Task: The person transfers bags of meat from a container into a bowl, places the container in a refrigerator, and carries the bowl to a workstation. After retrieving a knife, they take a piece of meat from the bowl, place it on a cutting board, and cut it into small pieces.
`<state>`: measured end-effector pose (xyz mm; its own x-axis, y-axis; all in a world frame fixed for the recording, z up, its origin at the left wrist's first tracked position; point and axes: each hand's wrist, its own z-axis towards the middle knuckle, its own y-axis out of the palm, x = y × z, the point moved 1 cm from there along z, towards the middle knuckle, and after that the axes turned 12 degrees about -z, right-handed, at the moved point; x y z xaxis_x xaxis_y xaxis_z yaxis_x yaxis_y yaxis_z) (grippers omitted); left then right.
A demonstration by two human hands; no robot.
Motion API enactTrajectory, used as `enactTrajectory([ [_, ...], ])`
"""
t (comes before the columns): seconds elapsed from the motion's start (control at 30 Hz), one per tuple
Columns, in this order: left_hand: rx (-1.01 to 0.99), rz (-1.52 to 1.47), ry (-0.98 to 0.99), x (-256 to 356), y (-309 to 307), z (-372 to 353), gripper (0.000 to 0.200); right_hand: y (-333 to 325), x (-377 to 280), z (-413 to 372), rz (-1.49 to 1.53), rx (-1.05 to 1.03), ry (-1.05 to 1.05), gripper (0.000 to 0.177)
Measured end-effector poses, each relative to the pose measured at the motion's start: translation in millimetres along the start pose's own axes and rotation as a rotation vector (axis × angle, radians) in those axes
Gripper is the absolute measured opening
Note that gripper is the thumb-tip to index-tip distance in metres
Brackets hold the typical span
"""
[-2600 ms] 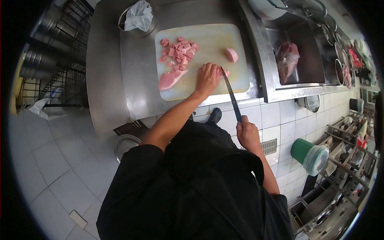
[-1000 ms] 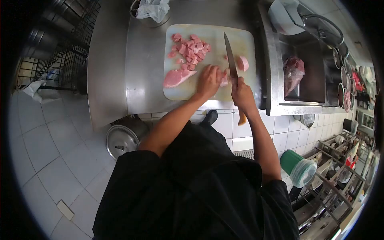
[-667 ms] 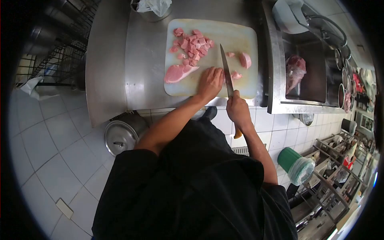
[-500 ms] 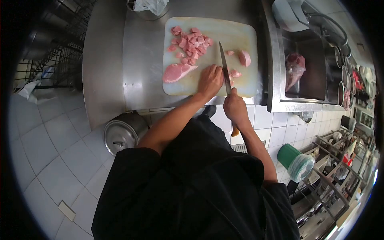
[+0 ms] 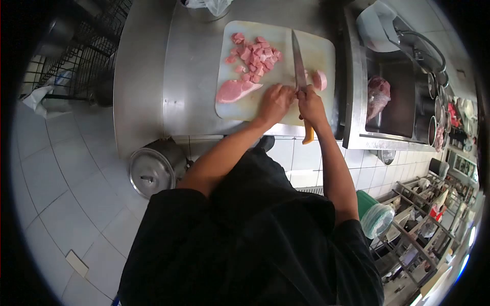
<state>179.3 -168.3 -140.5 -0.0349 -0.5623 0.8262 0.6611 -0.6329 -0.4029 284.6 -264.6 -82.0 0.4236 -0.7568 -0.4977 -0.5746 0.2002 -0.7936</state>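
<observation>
My right hand point(image 5: 312, 108) is closed around a long kitchen knife point(image 5: 298, 62), whose blade points away from me over the white cutting board point(image 5: 319, 47). The knife's yellow handle end sticks out below the fist. Close against the blade's left side, my left hand point(image 5: 277, 104) has its fingers curled together on the board; whatever lies under them is hidden. A slab of raw pink meat point(image 5: 237, 92) rests left of my left hand. Beyond it sits a heap of meat cubes point(image 5: 259, 57). Right of the blade lies a thicker meat chunk point(image 5: 320, 80), with a small piece partly hidden beside the knife.
To the right, a sink point(image 5: 400, 97) holds a large piece of meat point(image 5: 378, 97). A bowl with a plastic bag point(image 5: 209, 7) stands at the counter's back. Below are a lidded pot point(image 5: 151, 173) at left and a green bin point(image 5: 375, 217) at right.
My right hand and the knife have moved forward over the board, closer to my left hand's fingertips. The view has shifted slightly. Small pieces right of the blade are now mostly covered.
</observation>
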Motion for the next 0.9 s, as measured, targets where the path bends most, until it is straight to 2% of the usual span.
enactTrajectory([
  [0.1,0.057,-0.096,-0.058,1.8,-15.6,-5.8,0.008,-0.9,-8.4,-30.0,-0.111,0.154,-0.09,0.021],
  [0.17,0.027,-0.181,-0.075,7.0,-26.1,-11.0,0.009,0.8,-15.8,-44.5,-0.174,0.131,-0.045,0.023],
  [0.27,-0.016,-0.178,0.009,6.8,-27.6,-11.2,0.01,11.1,-16.1,-60.4,-0.17,0.128,-0.061,0.023],
  [0.47,-0.019,-0.207,0.011,-3.4,-15.5,-13.4,0.01,28.3,-14.5,-83.4,-0.156,0.051,0.011,0.018],
  [0.77,-0.058,-0.167,0.013,-5.4,-18.2,-12.9,0.01,45.0,-33.0,-69.2,-0.287,0.035,0.064,0.019],
  [0.9,-0.037,-0.17,-0.02,-5.1,-16.6,-13.5,0.01,34.1,-32.8,-69.9,-0.245,0.015,0.058,0.02],
])
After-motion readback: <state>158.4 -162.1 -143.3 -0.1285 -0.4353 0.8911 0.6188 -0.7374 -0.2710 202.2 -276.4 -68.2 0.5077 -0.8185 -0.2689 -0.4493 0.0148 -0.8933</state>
